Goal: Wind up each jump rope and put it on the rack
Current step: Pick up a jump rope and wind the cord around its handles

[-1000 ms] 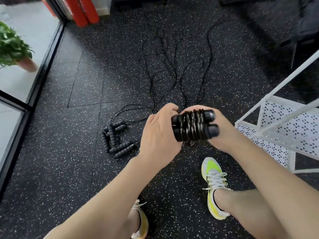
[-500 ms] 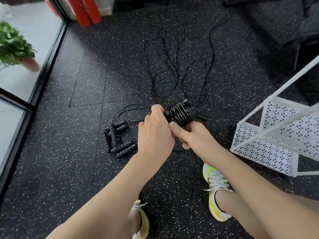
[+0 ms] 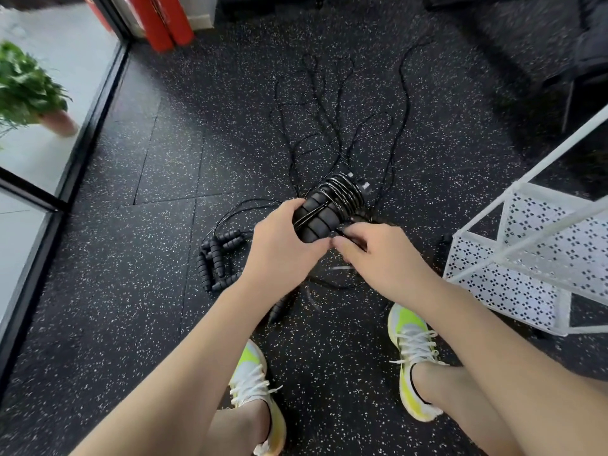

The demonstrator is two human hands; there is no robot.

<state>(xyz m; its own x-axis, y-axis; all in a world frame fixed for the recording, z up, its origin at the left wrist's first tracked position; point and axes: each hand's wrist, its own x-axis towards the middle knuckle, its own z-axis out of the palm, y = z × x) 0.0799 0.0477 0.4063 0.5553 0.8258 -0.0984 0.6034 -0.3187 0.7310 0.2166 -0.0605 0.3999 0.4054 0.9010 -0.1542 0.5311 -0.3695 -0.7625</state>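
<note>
My left hand [image 3: 281,250] grips the near end of a black jump rope bundle [image 3: 332,204], two foam handles side by side with cord wound round them. The bundle points away to the upper right above the floor. My right hand [image 3: 378,255] pinches the loose cord end at the bundle's near right side. Several more jump rope handles [image 3: 215,258] lie in a heap on the floor to the left, and their cords [image 3: 335,110] trail away over the floor. The white rack [image 3: 526,255] stands at the right.
The floor is dark speckled rubber. A glass wall with a black frame [image 3: 98,110] runs along the left, with a potted plant [image 3: 29,90] behind it. Red cylinders [image 3: 164,21] stand at the top left. My two feet in yellow-white shoes [image 3: 411,353] are below.
The wound bundle has turned from lying crosswise to pointing away. My left hand now wraps its near end, and my right hand has come off the handles to pinch the cord.
</note>
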